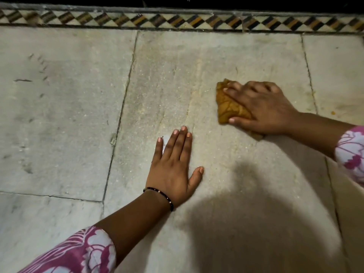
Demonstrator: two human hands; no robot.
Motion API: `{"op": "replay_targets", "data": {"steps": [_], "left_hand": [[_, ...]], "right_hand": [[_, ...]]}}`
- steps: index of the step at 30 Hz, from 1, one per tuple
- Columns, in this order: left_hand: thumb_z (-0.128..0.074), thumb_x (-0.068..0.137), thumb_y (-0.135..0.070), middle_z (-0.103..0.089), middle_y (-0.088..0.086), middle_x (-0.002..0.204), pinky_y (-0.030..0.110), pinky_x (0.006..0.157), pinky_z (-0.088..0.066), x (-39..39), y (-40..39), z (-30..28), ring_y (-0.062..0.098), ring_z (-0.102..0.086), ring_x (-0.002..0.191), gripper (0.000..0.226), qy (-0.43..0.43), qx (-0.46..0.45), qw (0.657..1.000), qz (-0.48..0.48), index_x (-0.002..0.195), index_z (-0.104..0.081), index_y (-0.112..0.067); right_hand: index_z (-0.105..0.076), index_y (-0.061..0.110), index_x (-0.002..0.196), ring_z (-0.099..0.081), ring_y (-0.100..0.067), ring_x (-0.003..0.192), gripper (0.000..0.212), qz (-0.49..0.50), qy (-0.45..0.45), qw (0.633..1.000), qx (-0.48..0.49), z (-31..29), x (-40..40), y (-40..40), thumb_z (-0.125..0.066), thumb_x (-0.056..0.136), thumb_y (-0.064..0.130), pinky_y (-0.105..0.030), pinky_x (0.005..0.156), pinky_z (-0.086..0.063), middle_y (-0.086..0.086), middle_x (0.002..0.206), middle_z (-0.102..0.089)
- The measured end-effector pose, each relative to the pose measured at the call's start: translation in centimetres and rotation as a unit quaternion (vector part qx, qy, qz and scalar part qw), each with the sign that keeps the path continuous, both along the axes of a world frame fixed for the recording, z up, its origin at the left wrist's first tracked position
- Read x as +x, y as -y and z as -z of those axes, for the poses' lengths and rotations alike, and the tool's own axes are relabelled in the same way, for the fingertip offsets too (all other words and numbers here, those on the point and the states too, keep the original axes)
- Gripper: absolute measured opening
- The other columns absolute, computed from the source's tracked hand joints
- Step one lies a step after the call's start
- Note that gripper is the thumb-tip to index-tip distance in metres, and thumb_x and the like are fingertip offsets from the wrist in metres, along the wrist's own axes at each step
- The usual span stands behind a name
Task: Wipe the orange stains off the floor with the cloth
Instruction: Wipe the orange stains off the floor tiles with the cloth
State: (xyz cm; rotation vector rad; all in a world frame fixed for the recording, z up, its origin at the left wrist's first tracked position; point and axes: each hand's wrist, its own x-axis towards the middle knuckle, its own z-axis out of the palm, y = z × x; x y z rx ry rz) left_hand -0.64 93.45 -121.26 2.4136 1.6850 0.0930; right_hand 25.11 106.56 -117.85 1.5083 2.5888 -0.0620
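A crumpled orange-brown cloth (pixel 226 104) lies on the pale stone floor (pixel 157 75) right of centre. My right hand (pixel 262 107) lies over it, fingers spread on top and thumb along its near edge, pressing it to the floor. My left hand (pixel 175 164) rests flat on the floor, fingers straight, a little nearer and to the left of the cloth. Faint yellowish streaks (pixel 197 83) run down the slab between the two hands. A small orange stain (pixel 332 112) shows on the slab to the right, beyond my right wrist.
A patterned tile border (pixel 177 20) runs along the far edge of the floor, with darkness beyond it. Dark joints (pixel 122 107) divide the stone slabs. My shadow (pixel 246 223) falls on the near floor.
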Motion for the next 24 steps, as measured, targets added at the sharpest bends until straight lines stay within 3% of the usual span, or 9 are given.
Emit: {"op": "replay_targets", "data": {"steps": [4, 7, 12, 17, 21, 24], "left_hand": [[-0.024, 0.092, -0.053, -0.008, 0.007, 0.159, 0.048, 0.117, -0.003, 0.0, 0.0, 0.0, 0.02, -0.001, 0.147, 0.074, 0.002, -0.002, 1.0, -0.002, 0.151, -0.013, -0.009], [-0.026, 0.092, -0.053, -0.008, 0.007, 0.159, 0.048, 0.117, -0.004, 0.0, 0.0, -0.1, 0.02, -0.001, 0.147, 0.075, -0.003, -0.005, 1.0, -0.001, 0.151, -0.013, -0.009], [-0.025, 0.091, -0.054, -0.01, 0.008, 0.159, 0.048, 0.117, -0.005, 0.0, 0.0, -0.2, 0.02, -0.004, 0.146, 0.075, -0.005, -0.002, 1.0, -0.003, 0.15, -0.014, -0.009], [-0.024, 0.092, -0.054, -0.009, 0.007, 0.159, 0.047, 0.117, -0.004, 0.0, 0.0, -0.1, 0.02, -0.003, 0.146, 0.074, 0.0, 0.002, 1.0, -0.002, 0.15, -0.014, -0.01], [-0.023, 0.092, -0.054, -0.008, 0.007, 0.159, 0.047, 0.117, -0.002, 0.1, 0.0, 0.1, 0.02, -0.002, 0.147, 0.074, -0.001, 0.001, 1.0, -0.006, 0.151, -0.013, -0.009], [-0.023, 0.092, -0.054, -0.007, 0.007, 0.159, 0.047, 0.117, -0.002, 0.1, 0.0, -0.1, 0.02, 0.0, 0.147, 0.075, -0.007, -0.004, 1.0, -0.005, 0.151, -0.013, -0.009]], "right_hand": [[-0.004, 0.039, 0.147, -0.026, -0.027, 0.129, 0.082, 0.104, -0.026, 0.994, -0.003, -0.1, 0.9, -3.4, -0.017, 0.077, 0.079, -0.046, 0.096, -0.025, 0.008, 0.158, -0.009], [-0.005, 0.036, 0.148, -0.02, -0.031, 0.133, 0.082, 0.167, -0.04, 0.985, -0.025, 0.0, -2.5, -6.0, -0.02, 0.079, 0.078, -0.049, 0.1, -0.022, 0.008, 0.159, -0.001], [-0.007, 0.036, 0.148, -0.022, -0.031, 0.129, 0.076, 0.029, -0.028, 0.999, -0.03, 0.2, -7.5, -2.9, -0.022, 0.084, 0.073, -0.046, 0.097, -0.023, 0.009, 0.159, 0.001], [-0.004, 0.041, 0.148, -0.03, -0.029, 0.124, 0.079, -0.075, -0.05, 0.996, -0.025, -0.1, -1.7, 2.5, -0.014, 0.077, 0.075, -0.044, 0.096, -0.025, 0.015, 0.158, 0.001], [0.001, 0.045, 0.146, -0.032, -0.032, 0.122, 0.079, 0.032, -0.038, 0.999, -0.009, -0.3, 3.0, -0.2, -0.013, 0.075, 0.079, -0.043, 0.092, -0.027, 0.013, 0.158, -0.003], [0.0, 0.039, 0.147, -0.024, -0.035, 0.129, 0.086, 0.154, -0.035, 0.987, -0.018, 0.1, 0.7, -4.9, -0.017, 0.075, 0.082, -0.049, 0.097, -0.026, 0.012, 0.158, 0.004]]}}
